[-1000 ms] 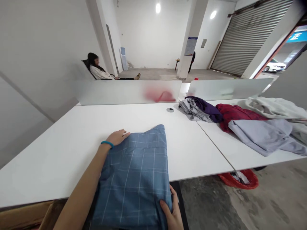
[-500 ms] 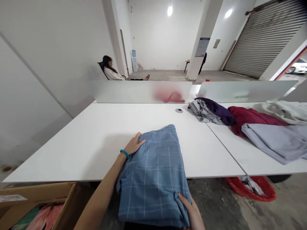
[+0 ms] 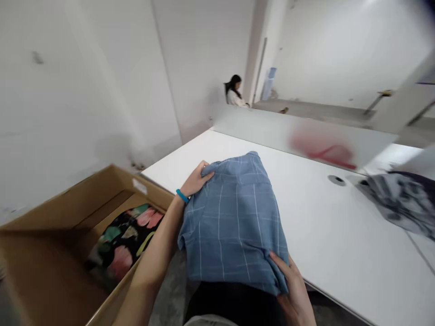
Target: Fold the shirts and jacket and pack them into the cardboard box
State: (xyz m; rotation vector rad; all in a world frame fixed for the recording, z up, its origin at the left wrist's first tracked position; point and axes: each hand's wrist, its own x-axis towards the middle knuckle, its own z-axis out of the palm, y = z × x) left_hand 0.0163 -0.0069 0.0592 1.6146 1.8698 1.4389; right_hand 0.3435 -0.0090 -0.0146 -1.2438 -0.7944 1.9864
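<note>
A folded blue garment (image 3: 234,217) with thin white checked lines is held between my two hands, partly over the front edge of the white table (image 3: 316,222). My left hand (image 3: 197,179), with a teal band on its wrist, grips the far left corner, thumb on top. At the near right corner, my right hand (image 3: 290,280) is closed on the cloth, its thumb above and the other fingers mostly hidden below. Left of the garment stands an open cardboard box (image 3: 112,179); a black floral cloth (image 3: 125,235) lies in its bottom.
A frosted divider (image 3: 258,127) runs along the table's back edge, with a blurred red shape behind it. Grey and dark crumpled clothes (image 3: 404,199) lie at the right. Beyond the divider a person (image 3: 234,93) sits by the wall.
My view has turned left, bringing much more of the cardboard box and its floral cloth into sight. Both hands keep their hold on the blue garment, which has come with me toward the box side.
</note>
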